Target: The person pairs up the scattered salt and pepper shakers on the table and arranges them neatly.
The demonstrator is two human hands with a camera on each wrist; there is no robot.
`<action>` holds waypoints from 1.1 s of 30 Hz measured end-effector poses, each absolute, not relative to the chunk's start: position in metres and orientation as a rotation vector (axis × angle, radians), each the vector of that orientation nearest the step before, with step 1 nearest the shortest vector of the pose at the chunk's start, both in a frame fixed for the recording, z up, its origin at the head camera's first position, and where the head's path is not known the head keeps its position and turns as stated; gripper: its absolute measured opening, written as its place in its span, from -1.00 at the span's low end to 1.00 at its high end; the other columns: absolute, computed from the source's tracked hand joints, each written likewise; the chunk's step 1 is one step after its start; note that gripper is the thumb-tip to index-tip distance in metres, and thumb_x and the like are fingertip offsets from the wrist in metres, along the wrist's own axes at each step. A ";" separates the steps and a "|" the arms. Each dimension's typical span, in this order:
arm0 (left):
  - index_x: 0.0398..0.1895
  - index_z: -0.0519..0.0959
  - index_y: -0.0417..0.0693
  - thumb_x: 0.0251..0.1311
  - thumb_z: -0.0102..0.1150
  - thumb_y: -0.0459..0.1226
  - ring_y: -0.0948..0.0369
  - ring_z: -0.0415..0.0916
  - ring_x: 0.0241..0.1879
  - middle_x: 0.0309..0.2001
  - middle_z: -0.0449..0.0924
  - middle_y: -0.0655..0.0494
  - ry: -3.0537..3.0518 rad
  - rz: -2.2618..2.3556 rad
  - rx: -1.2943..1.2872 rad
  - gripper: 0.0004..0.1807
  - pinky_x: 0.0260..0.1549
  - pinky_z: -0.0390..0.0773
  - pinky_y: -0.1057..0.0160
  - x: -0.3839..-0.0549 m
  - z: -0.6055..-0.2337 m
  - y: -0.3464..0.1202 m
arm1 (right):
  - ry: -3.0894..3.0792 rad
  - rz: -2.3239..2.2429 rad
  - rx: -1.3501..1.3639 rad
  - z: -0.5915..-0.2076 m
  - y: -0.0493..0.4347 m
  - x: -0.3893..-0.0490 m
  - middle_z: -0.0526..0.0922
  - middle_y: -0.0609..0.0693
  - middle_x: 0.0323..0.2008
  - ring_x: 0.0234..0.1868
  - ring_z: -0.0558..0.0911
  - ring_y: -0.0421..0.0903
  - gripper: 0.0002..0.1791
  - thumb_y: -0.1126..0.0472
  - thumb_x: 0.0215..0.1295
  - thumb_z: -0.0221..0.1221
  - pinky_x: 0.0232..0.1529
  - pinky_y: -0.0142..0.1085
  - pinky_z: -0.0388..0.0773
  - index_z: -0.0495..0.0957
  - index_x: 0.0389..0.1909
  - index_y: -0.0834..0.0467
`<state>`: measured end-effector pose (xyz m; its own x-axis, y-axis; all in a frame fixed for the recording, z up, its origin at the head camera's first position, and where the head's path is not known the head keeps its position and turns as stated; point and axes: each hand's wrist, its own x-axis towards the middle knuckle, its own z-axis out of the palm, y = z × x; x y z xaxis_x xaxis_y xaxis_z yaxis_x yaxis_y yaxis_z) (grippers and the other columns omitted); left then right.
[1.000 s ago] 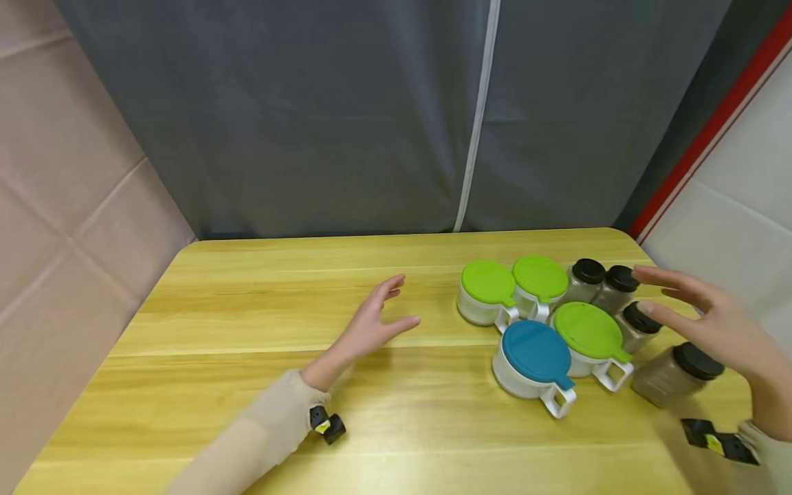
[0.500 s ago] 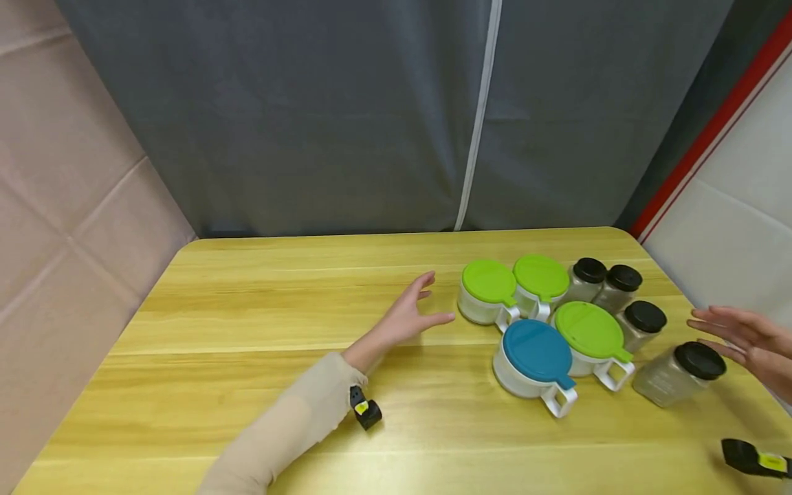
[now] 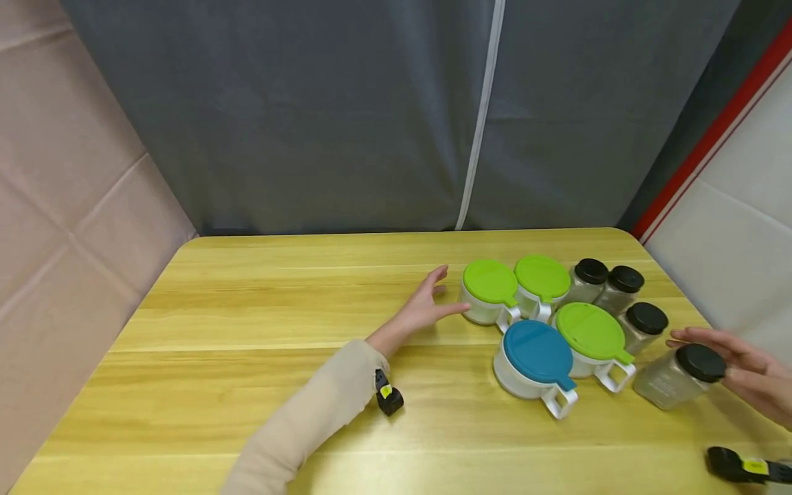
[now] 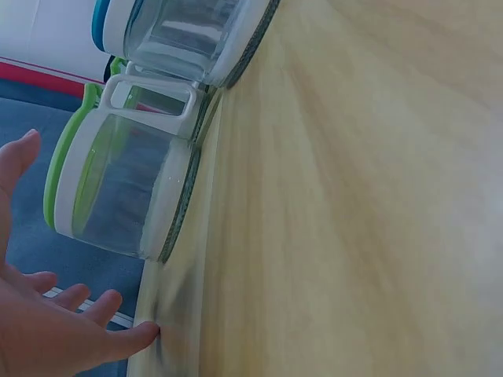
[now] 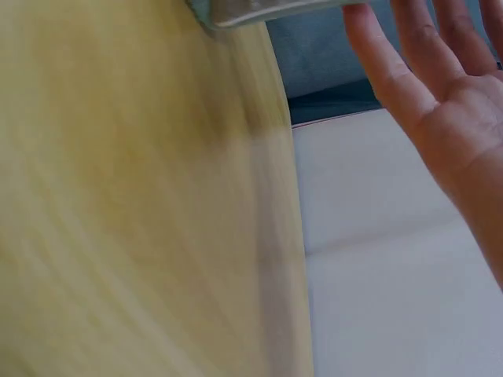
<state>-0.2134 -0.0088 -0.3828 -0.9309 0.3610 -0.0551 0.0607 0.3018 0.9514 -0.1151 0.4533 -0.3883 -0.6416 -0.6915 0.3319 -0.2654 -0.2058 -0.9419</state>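
Note:
My left hand (image 3: pixel 421 306), fingers spread, is beside the leftmost green-lidded jar (image 3: pixel 485 313). In the head view its thumb overlaps the jar's edge; the left wrist view shows the hand (image 4: pixel 59 330) apart from the handled glass jar (image 4: pixel 122 181). At the right, my right hand (image 3: pixel 745 368) reaches around the far side of the front black-capped jar (image 3: pixel 668 381), fingers extended. The right wrist view has only that jar's base (image 5: pixel 267 9) at the top, by the fingertips; contact is unclear. Blue-lidded (image 3: pixel 535 354) and other green-lidded jars (image 3: pixel 588 333) stand between the hands.
More black-capped jars (image 3: pixel 643 320) stand at the back right, close to the green-lidded ones. The wooden table (image 3: pixel 247 309) ends at a grey curtain (image 3: pixel 297 124) behind and a white wall panel (image 3: pixel 736 206) on the right.
My left hand has moved right, up to the leftmost green-lidded jar. My right hand swung out to the right and down, then came in behind the front black-capped jar. The jars have not moved.

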 end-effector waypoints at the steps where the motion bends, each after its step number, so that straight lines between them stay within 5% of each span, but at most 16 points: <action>1: 0.35 -0.03 0.08 -0.09 0.31 -0.10 0.09 0.10 0.20 0.30 0.02 0.10 2.310 1.674 0.380 -0.05 0.09 0.18 0.13 -0.215 -0.383 -0.007 | 1.716 -1.932 -1.123 -0.387 0.451 -0.115 0.03 0.19 0.28 0.25 0.11 -0.08 -0.49 0.62 0.26 -0.48 0.09 -0.40 0.19 -0.28 0.24 0.51; 33: 0.36 -0.16 0.09 -0.24 0.40 -0.06 0.18 0.06 0.21 0.28 0.04 0.03 2.449 1.581 0.475 0.13 0.13 0.09 0.18 -0.229 -0.391 0.038 | 1.708 -1.912 -1.010 -0.383 0.442 -0.111 0.10 0.18 0.24 0.23 0.16 -0.11 -0.45 0.72 0.16 -0.45 0.08 -0.42 0.21 -0.20 0.22 0.54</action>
